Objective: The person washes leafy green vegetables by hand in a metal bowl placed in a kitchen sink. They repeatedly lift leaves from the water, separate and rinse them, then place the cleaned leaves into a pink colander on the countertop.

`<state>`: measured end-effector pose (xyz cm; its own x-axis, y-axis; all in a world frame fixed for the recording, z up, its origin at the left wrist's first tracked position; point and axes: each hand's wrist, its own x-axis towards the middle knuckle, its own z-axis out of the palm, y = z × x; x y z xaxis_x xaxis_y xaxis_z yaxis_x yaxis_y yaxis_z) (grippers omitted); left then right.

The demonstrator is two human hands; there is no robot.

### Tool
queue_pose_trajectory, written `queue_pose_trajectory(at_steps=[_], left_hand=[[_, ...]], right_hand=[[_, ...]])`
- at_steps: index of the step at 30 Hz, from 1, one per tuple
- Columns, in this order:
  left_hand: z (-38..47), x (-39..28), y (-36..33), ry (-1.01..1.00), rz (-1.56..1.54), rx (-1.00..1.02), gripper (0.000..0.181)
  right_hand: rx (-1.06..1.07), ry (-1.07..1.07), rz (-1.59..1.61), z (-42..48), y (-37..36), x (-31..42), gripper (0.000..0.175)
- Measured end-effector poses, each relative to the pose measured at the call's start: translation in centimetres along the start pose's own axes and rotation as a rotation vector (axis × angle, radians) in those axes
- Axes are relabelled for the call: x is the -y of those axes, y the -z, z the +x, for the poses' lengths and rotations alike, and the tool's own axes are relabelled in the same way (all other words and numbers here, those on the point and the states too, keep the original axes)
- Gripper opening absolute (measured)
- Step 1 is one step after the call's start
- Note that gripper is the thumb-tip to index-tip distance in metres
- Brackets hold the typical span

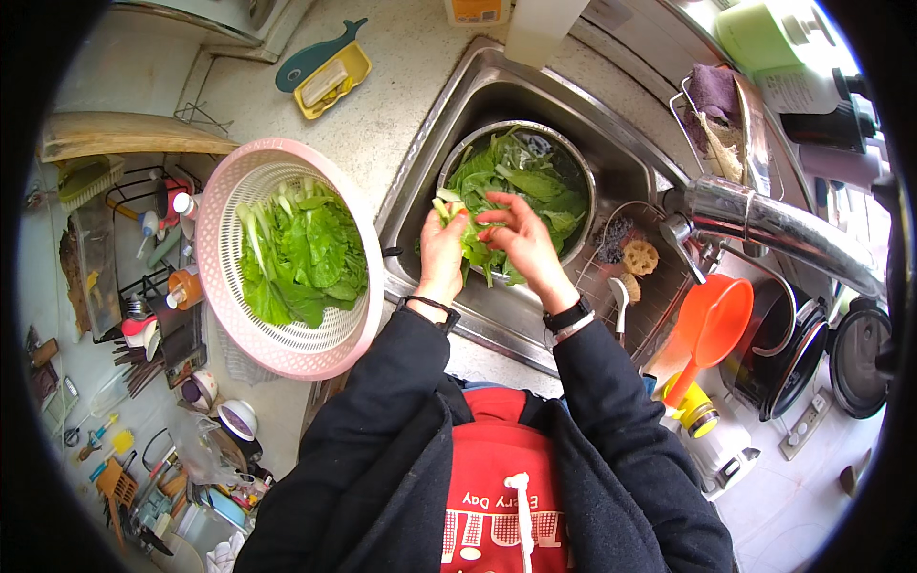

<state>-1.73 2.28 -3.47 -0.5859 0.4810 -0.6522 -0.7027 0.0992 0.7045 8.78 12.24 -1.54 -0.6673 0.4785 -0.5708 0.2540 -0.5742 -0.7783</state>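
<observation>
My left hand (442,251) is closed around the pale stems of a small bunch of leafy greens (473,247) at the near rim of a round metal basin. Beside it, my right hand (521,240) has its fingers spread and bent close to the leaves; whether its fingertips touch them is unclear. The metal basin (592,188) stands in the stainless steel sink and holds water and more loose green leaves (537,184). To the left, a pink and white plastic colander (215,215) contains greens (304,247) lying with their pale stems towards the top.
The chrome faucet (781,222) reaches in from the right. Below it are a wire rack (645,315) with scrubbers and a red plastic ladle (716,315). A yellow soap dish (333,80) sits on the far counter. Bottles, utensils and bowls crowd the left side.
</observation>
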Motion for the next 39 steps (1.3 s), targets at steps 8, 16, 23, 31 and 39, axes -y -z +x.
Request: queue_pose_trajectory(at_steps=[8,16,23,31,39], left_hand=[[0.8,0.9,0.8,-0.022,-0.027,-0.029,0.024],[1.1,0.4,1.0,-0.052,0.066,-0.048,0.023],[1.3,-0.3,-1.1,-0.172,0.097,-0.061,0.019],[-0.3,-0.7,-3.5,-0.06,-0.053,0.088,0.026],[-0.7,-1.2,-2.8,-0.041,-0.167,0.139,0.031]], right_hand=[[-0.409,0.224,-1.31,8.2,5.3,-3.7,0.03],[-0.281,-0.029,-1.163,8.5,7.1,-6.1,0.02],[-0.211,0.14,-0.259,3.9,6.3,0.3,0.019],[-0.34,0.465,-0.886,-1.7,-1.6,1.6,0.039],[-0.225,0.493,-0.724,-1.9,-2.3,0.4,0.047]])
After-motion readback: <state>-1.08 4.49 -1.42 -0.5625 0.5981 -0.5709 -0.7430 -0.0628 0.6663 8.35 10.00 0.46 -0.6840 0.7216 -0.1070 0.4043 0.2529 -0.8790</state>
